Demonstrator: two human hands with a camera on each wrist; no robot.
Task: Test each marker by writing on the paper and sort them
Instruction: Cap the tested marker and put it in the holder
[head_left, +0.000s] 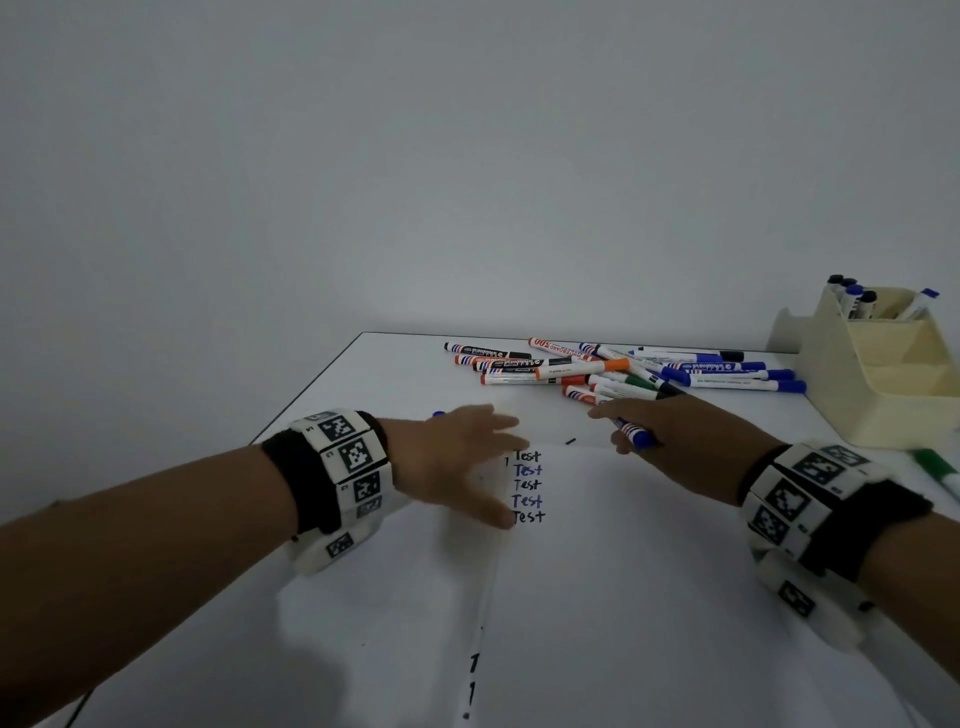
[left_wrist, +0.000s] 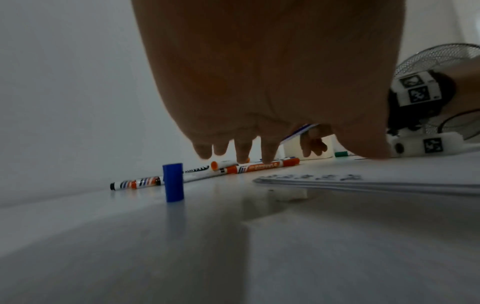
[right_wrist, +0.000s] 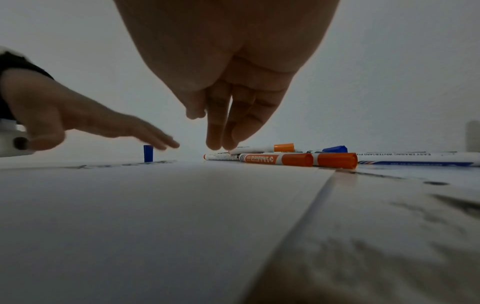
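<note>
My left hand (head_left: 457, 457) hovers flat with its fingers spread over the top left of the white paper (head_left: 649, 571), beside a column of written "Test" lines (head_left: 527, 486). A blue cap (left_wrist: 173, 182) stands upright on the table just beyond its fingertips. My right hand (head_left: 685, 441) reaches toward the marker pile (head_left: 623, 371) and holds a blue marker (head_left: 635, 434) tucked between thumb and forefinger. That marker's tip is hidden. In the right wrist view my fingers (right_wrist: 215, 131) point down at orange-capped markers (right_wrist: 298, 160).
A beige desk organiser (head_left: 883, 384) stands at the back right with several blue and black markers (head_left: 854, 299) upright in it. A green marker (head_left: 935, 467) lies right of the paper. The table's left edge (head_left: 306, 389) runs diagonally. A fan (left_wrist: 441, 59) stands off to the right.
</note>
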